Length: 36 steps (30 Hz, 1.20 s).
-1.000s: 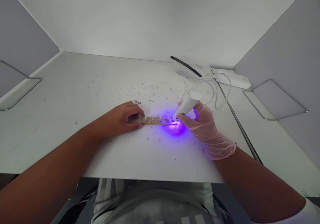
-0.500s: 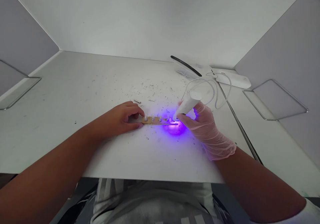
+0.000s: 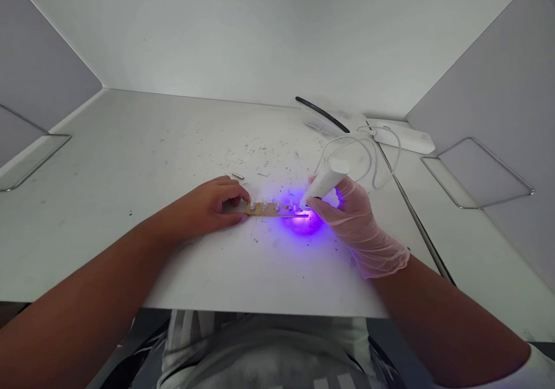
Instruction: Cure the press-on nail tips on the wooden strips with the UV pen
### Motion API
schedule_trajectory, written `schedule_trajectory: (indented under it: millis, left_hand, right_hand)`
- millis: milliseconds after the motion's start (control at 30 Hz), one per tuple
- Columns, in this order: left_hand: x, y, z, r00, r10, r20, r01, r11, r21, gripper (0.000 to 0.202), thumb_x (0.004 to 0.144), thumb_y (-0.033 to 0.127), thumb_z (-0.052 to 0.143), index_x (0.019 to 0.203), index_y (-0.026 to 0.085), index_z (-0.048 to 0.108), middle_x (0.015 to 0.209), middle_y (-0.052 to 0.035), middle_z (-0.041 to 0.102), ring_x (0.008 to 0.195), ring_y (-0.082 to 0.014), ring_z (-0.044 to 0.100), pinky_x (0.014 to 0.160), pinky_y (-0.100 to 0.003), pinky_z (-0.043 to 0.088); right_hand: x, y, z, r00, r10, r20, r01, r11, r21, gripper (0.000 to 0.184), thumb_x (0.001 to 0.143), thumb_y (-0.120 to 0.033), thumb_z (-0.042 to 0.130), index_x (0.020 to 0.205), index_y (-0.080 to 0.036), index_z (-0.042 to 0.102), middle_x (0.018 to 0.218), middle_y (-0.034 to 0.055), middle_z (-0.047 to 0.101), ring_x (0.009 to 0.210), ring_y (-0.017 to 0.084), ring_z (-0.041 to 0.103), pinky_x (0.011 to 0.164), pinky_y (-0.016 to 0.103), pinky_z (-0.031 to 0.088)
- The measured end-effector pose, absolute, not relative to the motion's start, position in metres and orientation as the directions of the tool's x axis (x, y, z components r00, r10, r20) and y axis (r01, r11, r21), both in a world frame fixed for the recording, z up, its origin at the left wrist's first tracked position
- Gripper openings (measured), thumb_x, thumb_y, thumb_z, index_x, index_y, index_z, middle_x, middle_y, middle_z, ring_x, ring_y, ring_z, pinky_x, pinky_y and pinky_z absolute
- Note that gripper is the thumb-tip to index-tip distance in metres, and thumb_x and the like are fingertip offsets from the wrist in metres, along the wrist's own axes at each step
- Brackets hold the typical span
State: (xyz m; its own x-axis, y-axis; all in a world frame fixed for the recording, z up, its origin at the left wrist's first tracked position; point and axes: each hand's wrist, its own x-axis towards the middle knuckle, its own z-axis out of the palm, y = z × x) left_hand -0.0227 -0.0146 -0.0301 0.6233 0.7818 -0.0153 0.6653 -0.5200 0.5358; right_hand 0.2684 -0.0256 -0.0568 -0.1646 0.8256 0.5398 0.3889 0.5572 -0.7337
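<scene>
A white handheld UV lamp (image 3: 326,180) is gripped in my right hand (image 3: 353,218), which wears a thin, see-through glove. Its head points down and throws violet light over the right end of a narrow tan strip (image 3: 260,211). Several small, pale, nail-tip-like pieces (image 3: 278,207) stand in a row on that strip. My bare left hand (image 3: 219,204) pinches the strip's left end between thumb and fingers. The strip's right end is partly hidden by the lamp and the glare.
Behind the left hand lies a small metal cylinder (image 3: 237,176). Dark shavings are scattered over the white table (image 3: 182,273). A white cable (image 3: 368,146) loops near a white power strip (image 3: 403,137). A black curved nail-file-like object (image 3: 323,114) lies at the back; wire frames (image 3: 477,172) stand at the sides.
</scene>
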Motion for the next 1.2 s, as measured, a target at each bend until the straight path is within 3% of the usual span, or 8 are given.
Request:
schedule_trajectory:
  millis: [1200]
  left_hand:
    - [-0.0235,-0.0138,-0.0339,0.622,0.783,-0.003,0.658,-0.521,0.544,0.026,0.087,0.04,0.063,0.101,0.02,0.068,0.087,-0.0031,0.06,0.083,-0.0174,0.055,0.071,-0.029,0.047]
  right_hand:
    - [0.2695,-0.0246,-0.0594,-0.179,0.814,0.552,0.369,0.576,-0.729,0.01,0.077,-0.022,0.066,0.084,-0.025,0.06,0.079,-0.0015,0.058,0.072,0.016,0.059,0.063,0.034,0.052]
